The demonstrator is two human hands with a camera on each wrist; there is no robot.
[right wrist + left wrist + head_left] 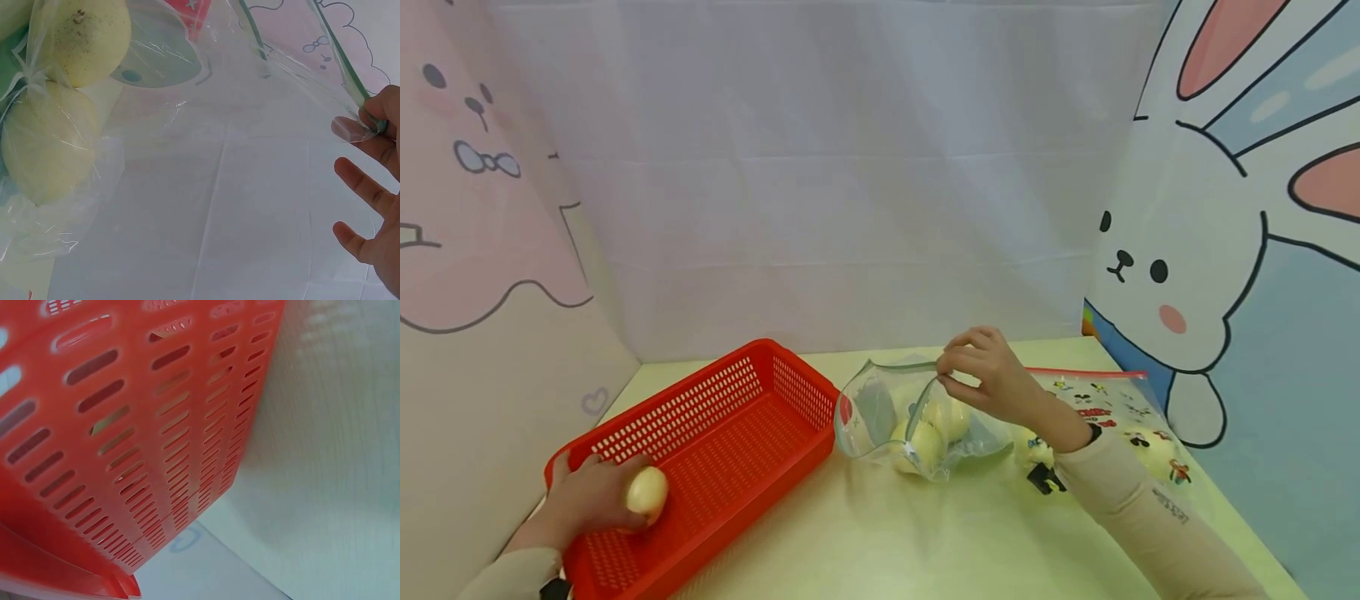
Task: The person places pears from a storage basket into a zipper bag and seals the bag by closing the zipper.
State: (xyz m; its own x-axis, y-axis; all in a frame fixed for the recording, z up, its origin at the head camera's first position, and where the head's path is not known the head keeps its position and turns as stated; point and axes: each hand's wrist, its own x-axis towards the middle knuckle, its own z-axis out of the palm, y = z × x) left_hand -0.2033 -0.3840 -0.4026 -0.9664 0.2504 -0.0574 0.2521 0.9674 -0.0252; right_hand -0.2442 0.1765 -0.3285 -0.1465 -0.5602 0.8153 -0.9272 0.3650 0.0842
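Observation:
My left hand (589,496) is at the near end of the red plastic basket (752,454), its fingers curled round a pale yellow pear (647,492). In the left wrist view the slotted basket wall (181,425) hides that hand. My right hand (992,375) pinches the green-edged rim of a clear zip bag (880,408) between thumb and finger, and the bag's mouth gapes toward the basket. Inside the bag lie yellow pears (925,446), one of them speckled brown (84,37) in the right wrist view. The other right fingers (365,184) are spread apart.
To the right, partly behind my right forearm, lies a second zip bag (1112,408) with a red seal and cartoon prints, yellow fruit inside. A white curtain (850,183) hangs behind the pale table (820,542). Printed side panels (1285,350) stand left and right.

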